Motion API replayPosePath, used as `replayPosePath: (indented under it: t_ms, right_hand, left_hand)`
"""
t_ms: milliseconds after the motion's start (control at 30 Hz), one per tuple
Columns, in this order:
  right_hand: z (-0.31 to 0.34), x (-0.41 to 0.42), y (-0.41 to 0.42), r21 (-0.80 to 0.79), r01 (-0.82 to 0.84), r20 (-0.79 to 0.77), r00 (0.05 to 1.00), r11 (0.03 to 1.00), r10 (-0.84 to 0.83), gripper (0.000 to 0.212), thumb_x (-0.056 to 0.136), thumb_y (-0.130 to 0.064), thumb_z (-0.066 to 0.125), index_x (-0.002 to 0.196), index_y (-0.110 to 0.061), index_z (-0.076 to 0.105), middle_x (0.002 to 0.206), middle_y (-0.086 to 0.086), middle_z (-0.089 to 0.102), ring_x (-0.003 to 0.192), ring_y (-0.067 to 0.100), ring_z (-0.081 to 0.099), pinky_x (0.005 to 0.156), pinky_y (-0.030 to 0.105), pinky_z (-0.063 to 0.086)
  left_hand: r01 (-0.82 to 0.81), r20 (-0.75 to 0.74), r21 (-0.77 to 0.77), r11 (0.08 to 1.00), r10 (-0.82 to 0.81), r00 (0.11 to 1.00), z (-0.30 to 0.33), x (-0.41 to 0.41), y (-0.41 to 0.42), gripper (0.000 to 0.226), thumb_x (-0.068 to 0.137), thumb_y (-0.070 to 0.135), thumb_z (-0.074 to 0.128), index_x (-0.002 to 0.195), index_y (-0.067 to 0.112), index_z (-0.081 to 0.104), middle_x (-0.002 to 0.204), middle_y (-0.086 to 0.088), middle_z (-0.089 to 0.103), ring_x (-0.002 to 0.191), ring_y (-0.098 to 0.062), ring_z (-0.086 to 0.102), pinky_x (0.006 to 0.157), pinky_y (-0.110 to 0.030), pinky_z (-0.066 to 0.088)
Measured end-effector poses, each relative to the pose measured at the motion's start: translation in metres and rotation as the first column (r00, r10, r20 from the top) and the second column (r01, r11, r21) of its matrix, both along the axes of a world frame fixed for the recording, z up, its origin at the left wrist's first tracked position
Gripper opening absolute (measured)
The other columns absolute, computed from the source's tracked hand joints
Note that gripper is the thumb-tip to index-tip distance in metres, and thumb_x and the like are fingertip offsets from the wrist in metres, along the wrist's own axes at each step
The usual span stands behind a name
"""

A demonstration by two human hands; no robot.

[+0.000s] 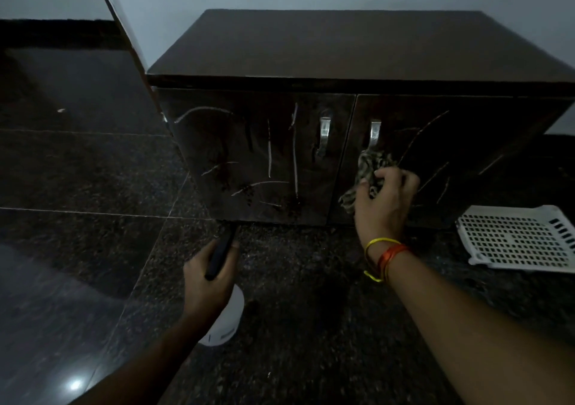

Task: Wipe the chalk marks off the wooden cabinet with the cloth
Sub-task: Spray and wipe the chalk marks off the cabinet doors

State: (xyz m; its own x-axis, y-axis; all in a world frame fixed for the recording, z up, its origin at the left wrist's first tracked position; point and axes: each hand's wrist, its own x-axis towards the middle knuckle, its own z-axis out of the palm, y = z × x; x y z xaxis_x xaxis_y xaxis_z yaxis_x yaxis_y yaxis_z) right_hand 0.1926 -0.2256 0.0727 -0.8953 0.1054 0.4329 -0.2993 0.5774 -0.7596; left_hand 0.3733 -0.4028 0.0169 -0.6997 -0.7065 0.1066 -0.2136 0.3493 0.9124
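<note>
Currently R hand has the cloth bunched in a curled grip, fingers wrapped over the wad, pressing it on the right door of the wooden cabinet just below the right handle. L hand grips a spray bottle, fingers round its dark trigger head, white body low over the floor, nozzle toward the cabinet base. Chalk marks on left door look untouched: arc upper left, two long verticals, short slashes lower down. Right door carries fainter diagonal strokes to the right of the cloth. Risks, my judgement: (1) cloth is wadded, small contact patch, so passes may smear chalk into a haze rather than lift it; refold to a clean face. (2) A loose tail hangs below my grip and could snag the handle on an upward stroke. (3) Pressing near the door seam could push the door or rock it on its hinges. (4) Light is dim, finish glossy; faint residue easy to miss, check from an angle. (5) Overspray could drip to the floor, slip hazard. White perforated tray sits on floor at right, near my elbow's path; may get knocked.
</note>
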Motion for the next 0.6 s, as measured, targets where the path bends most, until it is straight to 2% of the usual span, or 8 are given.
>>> replayPosePath:
  t_ms: [100, 200, 267, 333, 400, 467, 533, 600]
  right_hand:
    - [0.014, -0.012, 0.000, -0.013, 0.020, -0.053, 0.998, 1.000, -0.021, 0.018, 0.086, -0.012, 0.061, 0.101, -0.005, 0.053, 0.119, 0.015, 0.041, 0.089, 0.015, 0.043, 0.072, 0.015, 0.032]
    - [0.022, -0.016, 0.005, -0.095, 0.054, -0.109, 0.992, 0.994, -0.064, 0.016, 0.087, -0.009, 0.059, 0.100, -0.003, 0.053, 0.115, 0.016, 0.042, 0.087, 0.011, 0.040, 0.068, 0.009, 0.029]
    - [0.032, -0.020, 0.009, -0.157, 0.090, -0.145, 0.983, 0.983, -0.113, 0.016, 0.086, -0.008, 0.058, 0.100, -0.002, 0.052, 0.114, 0.016, 0.041, 0.086, 0.011, 0.039, 0.069, 0.005, 0.032]
    - [0.044, -0.030, 0.010, -0.181, 0.105, -0.182, 0.974, 0.978, -0.139, 0.016, 0.086, -0.008, 0.058, 0.100, -0.002, 0.052, 0.114, 0.017, 0.042, 0.086, 0.010, 0.039, 0.069, -0.004, 0.028]
    - [0.051, -0.040, 0.008, -0.145, 0.090, -0.223, 0.967, 0.985, -0.121, 0.015, 0.086, -0.008, 0.059, 0.098, -0.004, 0.053, 0.115, 0.018, 0.042, 0.088, 0.012, 0.041, 0.071, 0.002, 0.029]
    - [0.050, -0.044, 0.003, -0.073, 0.038, -0.272, 0.961, 0.997, -0.057, 0.015, 0.083, -0.006, 0.062, 0.095, -0.005, 0.053, 0.115, 0.018, 0.043, 0.093, 0.020, 0.048, 0.077, 0.015, 0.036]
    - [0.044, -0.043, -0.003, 0.052, -0.025, -0.320, 0.947, 0.998, 0.041, 0.015, 0.081, -0.003, 0.063, 0.094, -0.004, 0.055, 0.116, 0.018, 0.044, 0.100, 0.027, 0.052, 0.083, 0.025, 0.043]
    - [0.041, -0.042, -0.004, 0.158, -0.075, -0.345, 0.930, 0.985, 0.127, 0.015, 0.082, -0.003, 0.063, 0.095, -0.004, 0.057, 0.117, 0.019, 0.046, 0.103, 0.028, 0.051, 0.083, 0.029, 0.047]
  left_hand:
    - [0.016, -0.097, 0.010, 1.000, -0.015, 0.995, 0.019, -0.023, 0.012, 0.022, 0.095, 0.026, 0.060, 0.079, 0.010, 0.062, 0.064, -0.027, 0.055, 0.058, -0.047, 0.055, 0.051, -0.053, 0.046]
    - [0.076, -0.199, 0.021, 0.997, -0.071, 0.977, 0.042, -0.046, 0.030, 0.032, 0.092, 0.036, 0.055, 0.081, 0.007, 0.060, 0.063, -0.023, 0.052, 0.057, -0.042, 0.053, 0.050, -0.052, 0.044]
    - [0.113, -0.239, 0.023, 0.993, -0.104, 0.966, 0.056, -0.062, 0.041, 0.025, 0.095, 0.030, 0.054, 0.080, 0.011, 0.059, 0.060, -0.016, 0.049, 0.055, -0.035, 0.052, 0.049, -0.047, 0.044]
    - [0.123, -0.272, 0.006, 0.992, -0.117, 0.955, 0.067, -0.077, 0.051, 0.021, 0.097, 0.024, 0.055, 0.077, 0.016, 0.058, 0.059, -0.011, 0.048, 0.054, -0.033, 0.051, 0.049, -0.045, 0.043]
    - [0.126, -0.299, -0.003, 0.992, -0.121, 0.947, 0.075, -0.091, 0.061, 0.022, 0.099, 0.021, 0.055, 0.077, 0.018, 0.059, 0.060, -0.015, 0.049, 0.055, -0.036, 0.051, 0.049, -0.048, 0.042]
    - [0.135, -0.333, 0.009, 0.991, -0.125, 0.935, 0.078, -0.101, 0.070, 0.023, 0.099, 0.023, 0.055, 0.077, 0.016, 0.059, 0.063, -0.022, 0.049, 0.056, -0.040, 0.049, 0.049, -0.050, 0.040]
    - [0.147, -0.364, 0.012, 0.989, -0.132, 0.922, 0.079, -0.108, 0.078, 0.029, 0.098, 0.032, 0.056, 0.077, 0.011, 0.058, 0.062, -0.026, 0.048, 0.055, -0.042, 0.049, 0.049, -0.049, 0.039]
    - [0.152, -0.372, 0.001, 0.988, -0.141, 0.917, 0.080, -0.114, 0.084, 0.032, 0.095, 0.035, 0.055, 0.075, 0.010, 0.058, 0.062, -0.026, 0.050, 0.055, -0.042, 0.050, 0.048, -0.047, 0.040]
